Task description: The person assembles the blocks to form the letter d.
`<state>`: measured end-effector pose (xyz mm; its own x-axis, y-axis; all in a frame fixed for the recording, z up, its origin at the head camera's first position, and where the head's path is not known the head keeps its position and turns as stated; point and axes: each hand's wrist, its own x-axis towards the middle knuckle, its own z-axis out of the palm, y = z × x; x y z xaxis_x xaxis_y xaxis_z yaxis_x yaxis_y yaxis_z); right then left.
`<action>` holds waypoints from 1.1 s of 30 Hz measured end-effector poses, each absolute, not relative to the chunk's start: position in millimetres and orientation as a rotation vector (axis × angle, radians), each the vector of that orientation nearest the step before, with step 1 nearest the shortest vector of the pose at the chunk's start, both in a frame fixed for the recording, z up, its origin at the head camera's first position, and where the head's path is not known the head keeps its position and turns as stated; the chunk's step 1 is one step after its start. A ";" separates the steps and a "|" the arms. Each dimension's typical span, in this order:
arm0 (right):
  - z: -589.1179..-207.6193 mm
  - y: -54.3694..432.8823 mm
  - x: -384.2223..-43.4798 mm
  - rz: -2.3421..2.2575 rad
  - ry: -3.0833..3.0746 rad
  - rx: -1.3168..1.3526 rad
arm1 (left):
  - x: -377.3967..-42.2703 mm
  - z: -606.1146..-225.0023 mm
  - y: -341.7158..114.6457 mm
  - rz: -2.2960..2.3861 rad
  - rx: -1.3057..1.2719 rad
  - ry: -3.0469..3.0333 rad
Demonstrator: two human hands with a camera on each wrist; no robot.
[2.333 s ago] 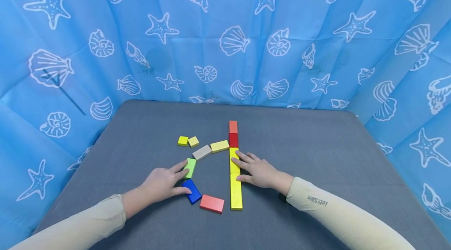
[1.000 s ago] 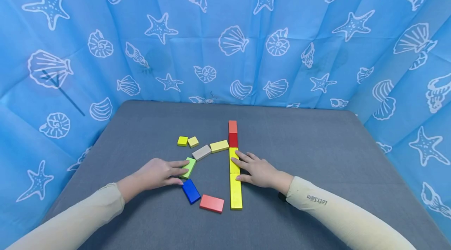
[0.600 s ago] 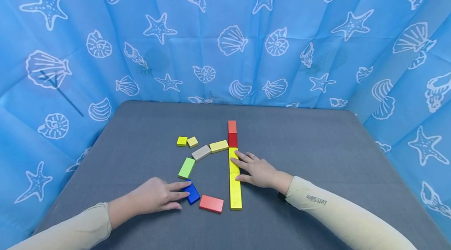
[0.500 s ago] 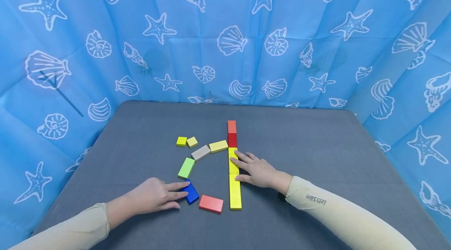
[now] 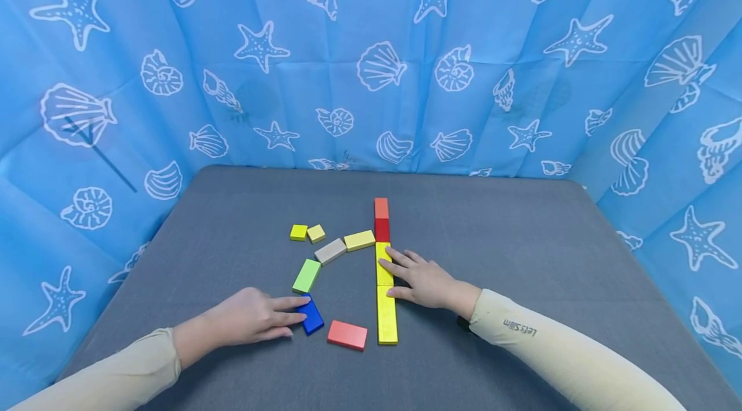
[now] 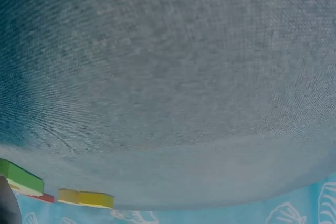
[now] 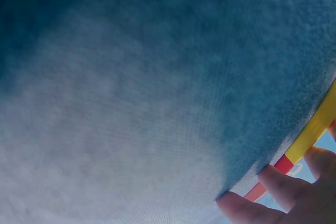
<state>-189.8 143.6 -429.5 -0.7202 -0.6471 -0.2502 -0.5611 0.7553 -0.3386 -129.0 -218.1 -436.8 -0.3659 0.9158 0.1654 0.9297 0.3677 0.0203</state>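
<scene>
My left hand (image 5: 252,317) lies low over the table at the left, its extended fingertips resting on the top of a blue block (image 5: 310,315). Just beyond that block lies a green block (image 5: 306,276), seen also in the left wrist view. My right hand (image 5: 426,281) has its fingers spread, with the tips on two long yellow blocks (image 5: 387,321) set end to end. A dark red block (image 5: 382,230) and an orange-red block (image 5: 380,208) continue that straight column toward the back. A coral block (image 5: 347,335) sits between the blue block and the column's near end.
A beige block (image 5: 330,251) and a pale yellow block (image 5: 360,241) make a curve from the green block to the column. Two small yellow cubes (image 5: 298,232) lie behind it. The grey table (image 5: 493,224) backs onto a blue shell-print curtain (image 5: 348,89).
My left hand has moved from the green block down to the blue block, which has shifted slightly left, its far end now close to the green one. My right hand stays put.
</scene>
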 end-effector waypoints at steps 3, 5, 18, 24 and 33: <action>-429.3 143.4 -189.6 -0.335 2.604 -0.928 | -125.5 -435.0 -212.9 -0.182 -1.688 -2.471; -429.2 143.5 -189.5 -0.334 2.605 -0.924 | -122.1 -433.8 -205.2 -0.196 -1.694 -2.460; -428.3 143.4 -188.7 -0.338 2.606 -0.917 | -102.4 -429.2 -165.7 -0.100 -1.771 -2.671; -428.5 142.9 -189.4 -0.331 2.606 -0.914 | -99.5 -428.6 -167.9 -0.076 -1.753 -2.659; -429.9 142.8 -189.3 -0.332 2.608 -0.918 | -99.8 -430.7 -173.1 -0.093 -1.740 -2.660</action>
